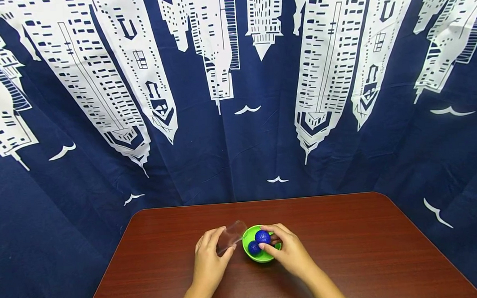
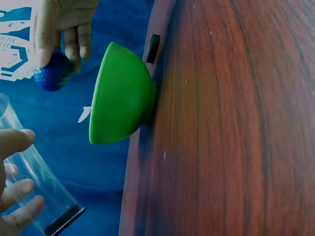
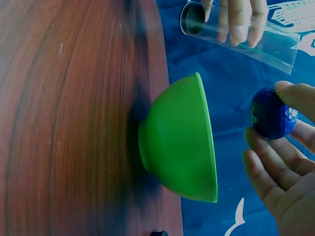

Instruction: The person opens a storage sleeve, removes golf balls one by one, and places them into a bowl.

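My left hand [image 1: 209,261] grips a clear plastic tube [image 1: 233,234] with a black end [image 2: 64,221]. The tube leans, its clear end raised and pointing towards the green bowl [image 1: 249,258]. Between thumb and fingers, my right hand [image 1: 290,250] pinches a dimpled blue ball [image 1: 262,237]. Both wrist views place this ball above the bowl's rim, beside the tube's upper end. A second blue ball [image 1: 253,248] lies inside the bowl, which stands upright; from the sides its wall hides the contents.
The reddish-brown wooden table [image 1: 339,224] carries the bowl near its middle. A small black object [image 2: 153,48] lies on the table beyond the bowl in the left wrist view. Behind the table hangs a dark blue cloth [image 1: 207,168] printed with white buildings and birds.
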The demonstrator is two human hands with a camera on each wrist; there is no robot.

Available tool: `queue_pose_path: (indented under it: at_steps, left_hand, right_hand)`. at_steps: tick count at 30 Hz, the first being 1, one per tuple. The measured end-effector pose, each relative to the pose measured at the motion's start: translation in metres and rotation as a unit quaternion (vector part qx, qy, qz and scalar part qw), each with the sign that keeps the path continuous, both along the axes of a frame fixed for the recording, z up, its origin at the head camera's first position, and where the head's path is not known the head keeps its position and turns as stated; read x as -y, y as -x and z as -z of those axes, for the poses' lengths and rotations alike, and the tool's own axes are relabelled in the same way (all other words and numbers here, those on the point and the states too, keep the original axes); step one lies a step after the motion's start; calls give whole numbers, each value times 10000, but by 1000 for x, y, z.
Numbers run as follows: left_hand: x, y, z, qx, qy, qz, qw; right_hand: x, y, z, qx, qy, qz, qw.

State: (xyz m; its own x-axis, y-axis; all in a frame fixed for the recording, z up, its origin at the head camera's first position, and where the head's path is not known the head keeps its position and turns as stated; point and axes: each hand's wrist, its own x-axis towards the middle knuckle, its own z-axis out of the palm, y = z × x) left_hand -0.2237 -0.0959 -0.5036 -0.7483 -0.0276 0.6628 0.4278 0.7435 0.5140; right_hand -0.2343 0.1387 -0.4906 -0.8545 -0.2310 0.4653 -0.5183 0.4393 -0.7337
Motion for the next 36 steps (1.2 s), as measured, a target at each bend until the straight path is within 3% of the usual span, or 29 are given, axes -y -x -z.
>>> queue_pose_path:
  at_steps: [6, 14, 23, 36]
  left_hand:
    - [-2, 0, 3, 309, -354, -23, 9989]
    - [-2, 2, 11, 949, -750, 80, 9926]
    - [-1, 3, 18, 1430, -910, 72, 9855]
    - [0, 5, 23, 1813, -1065, 402, 9768]
  right_hand:
    - [-2, 1, -1, -91, -816, 107, 9966]
    - [-1, 0, -3, -456, -1739, 173, 9836]
    - [-1, 1, -6, -270, -2393, 63, 9706]
    - [0, 5, -10, 114, -2989, -395, 9534]
